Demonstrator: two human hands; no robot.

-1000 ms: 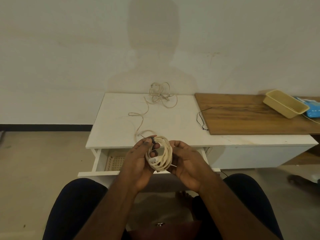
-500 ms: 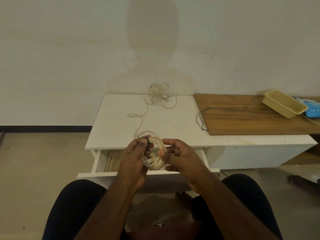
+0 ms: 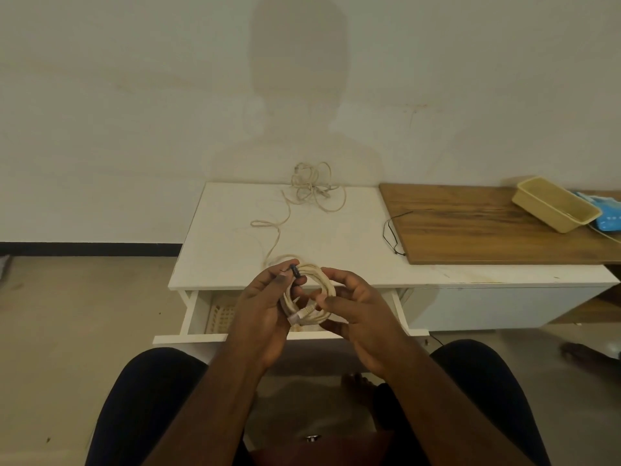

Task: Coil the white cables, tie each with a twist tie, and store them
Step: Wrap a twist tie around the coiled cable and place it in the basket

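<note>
A coiled white cable is held between both hands above the open drawer. My left hand grips the coil's left side and pinches a dark twist tie at its top. My right hand holds the coil's right side with curled fingers. The cable's clear plug shows at the bottom of the coil. A second, loose white cable lies tangled at the back of the white table, with its tail running toward the front edge.
A pale perforated basket sits inside the drawer. A thin black tie lies by the wooden board. On the board stand a yellow tray and a blue packet. My knees frame the floor below.
The hands moved slightly up and closer to the table edge with the coil. The right hand turned from cupping the coil's side to gripping it with thumb and fingers.
</note>
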